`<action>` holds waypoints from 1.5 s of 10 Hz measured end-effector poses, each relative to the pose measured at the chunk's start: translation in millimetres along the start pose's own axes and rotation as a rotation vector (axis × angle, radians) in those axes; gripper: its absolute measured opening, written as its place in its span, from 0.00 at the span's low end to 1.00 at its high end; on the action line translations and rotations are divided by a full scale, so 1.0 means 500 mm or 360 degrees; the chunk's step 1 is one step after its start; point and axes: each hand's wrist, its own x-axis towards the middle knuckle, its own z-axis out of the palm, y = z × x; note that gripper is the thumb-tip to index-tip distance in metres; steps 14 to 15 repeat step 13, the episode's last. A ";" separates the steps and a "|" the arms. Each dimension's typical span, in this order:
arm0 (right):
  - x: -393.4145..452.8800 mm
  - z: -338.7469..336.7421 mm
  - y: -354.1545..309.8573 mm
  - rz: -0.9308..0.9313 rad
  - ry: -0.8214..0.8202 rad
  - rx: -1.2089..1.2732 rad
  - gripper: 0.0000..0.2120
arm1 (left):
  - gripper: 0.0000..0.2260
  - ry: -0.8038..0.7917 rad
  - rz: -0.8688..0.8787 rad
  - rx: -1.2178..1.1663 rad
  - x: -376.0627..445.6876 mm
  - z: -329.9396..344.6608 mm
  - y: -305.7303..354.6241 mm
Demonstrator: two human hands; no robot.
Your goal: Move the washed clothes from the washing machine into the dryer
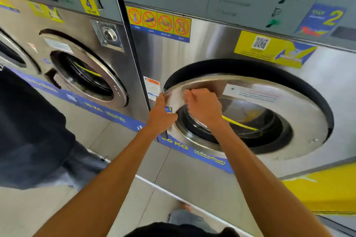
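On the left stands a neighbouring machine (84, 75) with a closed round door. Beside it, the washing machine (240, 59) is steel, marked with a big number 2, and its round door (269, 113) has a wide metal ring around dark glass crossed by a yellow stripe. The left hand (160, 113) rests at the door's left edge, fingers curled over the rim. The right hand (202, 105) is just beside it, clenched at the upper left part of the ring; what it holds is hidden. The door seems slightly ajar, its left edge coming away from the dark seal (250, 67). Clothes inside cannot be made out.
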 end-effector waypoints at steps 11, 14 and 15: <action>0.034 0.008 -0.006 0.0133 -0.0002 0.0248 0.17 | 0.31 -0.0155 0.0151 0.0066 0.066 -0.023 0.052; -0.046 0.019 0.009 0.0039 -0.0045 0.0116 0.16 | 0.32 -0.0199 0.0250 0.0074 -0.008 -0.049 0.048; -0.046 0.019 0.009 0.0039 -0.0045 0.0116 0.16 | 0.32 -0.0199 0.0250 0.0074 -0.008 -0.049 0.048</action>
